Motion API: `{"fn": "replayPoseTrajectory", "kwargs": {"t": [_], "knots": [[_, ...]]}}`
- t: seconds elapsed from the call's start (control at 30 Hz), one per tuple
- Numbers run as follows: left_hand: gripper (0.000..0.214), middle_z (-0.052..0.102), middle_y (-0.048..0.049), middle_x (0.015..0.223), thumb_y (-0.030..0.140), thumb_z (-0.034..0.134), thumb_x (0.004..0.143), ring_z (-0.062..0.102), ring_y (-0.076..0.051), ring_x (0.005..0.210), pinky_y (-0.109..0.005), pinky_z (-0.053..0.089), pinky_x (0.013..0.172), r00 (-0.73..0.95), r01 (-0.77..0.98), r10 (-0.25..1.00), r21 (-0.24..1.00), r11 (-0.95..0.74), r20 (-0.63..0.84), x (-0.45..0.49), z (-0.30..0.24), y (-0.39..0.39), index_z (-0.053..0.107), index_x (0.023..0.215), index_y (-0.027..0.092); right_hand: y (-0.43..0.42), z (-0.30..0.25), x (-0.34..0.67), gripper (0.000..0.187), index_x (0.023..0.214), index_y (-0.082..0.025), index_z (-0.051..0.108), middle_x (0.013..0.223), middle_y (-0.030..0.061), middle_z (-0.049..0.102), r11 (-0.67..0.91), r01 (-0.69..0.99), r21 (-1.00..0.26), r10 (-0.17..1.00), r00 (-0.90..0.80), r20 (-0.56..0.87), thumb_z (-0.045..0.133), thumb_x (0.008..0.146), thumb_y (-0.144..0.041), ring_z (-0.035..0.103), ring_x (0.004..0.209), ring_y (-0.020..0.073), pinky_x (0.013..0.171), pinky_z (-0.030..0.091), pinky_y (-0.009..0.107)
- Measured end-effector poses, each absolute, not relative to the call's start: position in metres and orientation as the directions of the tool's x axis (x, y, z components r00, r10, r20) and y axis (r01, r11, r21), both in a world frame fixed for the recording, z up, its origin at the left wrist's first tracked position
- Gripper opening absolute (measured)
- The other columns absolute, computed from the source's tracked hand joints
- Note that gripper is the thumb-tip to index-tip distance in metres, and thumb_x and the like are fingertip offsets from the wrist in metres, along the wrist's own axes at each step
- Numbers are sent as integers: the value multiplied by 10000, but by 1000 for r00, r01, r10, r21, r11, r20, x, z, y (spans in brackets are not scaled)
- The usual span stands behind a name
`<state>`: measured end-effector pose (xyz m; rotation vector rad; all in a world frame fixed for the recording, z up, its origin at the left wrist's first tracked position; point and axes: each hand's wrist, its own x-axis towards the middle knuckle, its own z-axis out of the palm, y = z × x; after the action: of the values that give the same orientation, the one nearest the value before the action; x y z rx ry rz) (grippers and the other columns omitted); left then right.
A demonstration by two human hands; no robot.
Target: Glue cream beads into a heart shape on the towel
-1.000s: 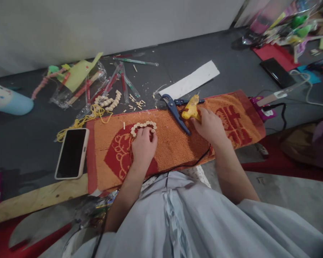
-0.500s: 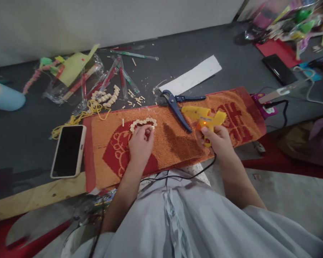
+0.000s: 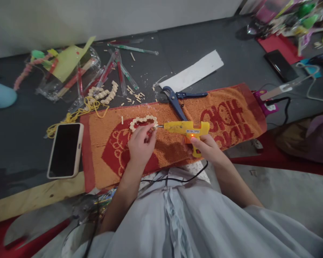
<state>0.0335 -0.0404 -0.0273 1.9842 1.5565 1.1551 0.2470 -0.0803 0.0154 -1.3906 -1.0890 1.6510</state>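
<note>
The yellow glue gun (image 3: 185, 128) has been lifted off the orange towel (image 3: 174, 152) beside the blue cutters (image 3: 176, 102) and is now level in the right hand (image 3: 207, 148), fingers clamped round its grip, lamp lit. Its tip now sits at the heart-shaped ring of wooden bits (image 3: 143, 121), touching or just short. The left hand (image 3: 140, 145) stays put, fingers pinched together on the ring's near edge, so the glue would land there.

The shirt (image 3: 204, 229) is loose and pale grey-blue; its sleeves (image 3: 254, 215) end well behind the left hand (image 3: 140, 145) and right hand (image 3: 207, 149), near the elbows. A thin matching ribbon (image 3: 174, 220) hangs down its front.
</note>
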Motion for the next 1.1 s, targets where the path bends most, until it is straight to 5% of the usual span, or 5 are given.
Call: {"fn": "replayPoseTrajectory", "kwargs": {"t": [1.1], "knots": [[156, 738, -22, 851, 192, 598, 907, 638, -84, 663, -194, 485, 594, 29, 546, 783, 647, -533, 621, 32, -28, -42, 716, 1009, 194, -87, 15, 255, 514, 757, -171, 651, 595, 7, 562, -287, 18, -958, 927, -247, -282, 617, 815, -680, 494, 496, 113, 424, 427, 234]]}}
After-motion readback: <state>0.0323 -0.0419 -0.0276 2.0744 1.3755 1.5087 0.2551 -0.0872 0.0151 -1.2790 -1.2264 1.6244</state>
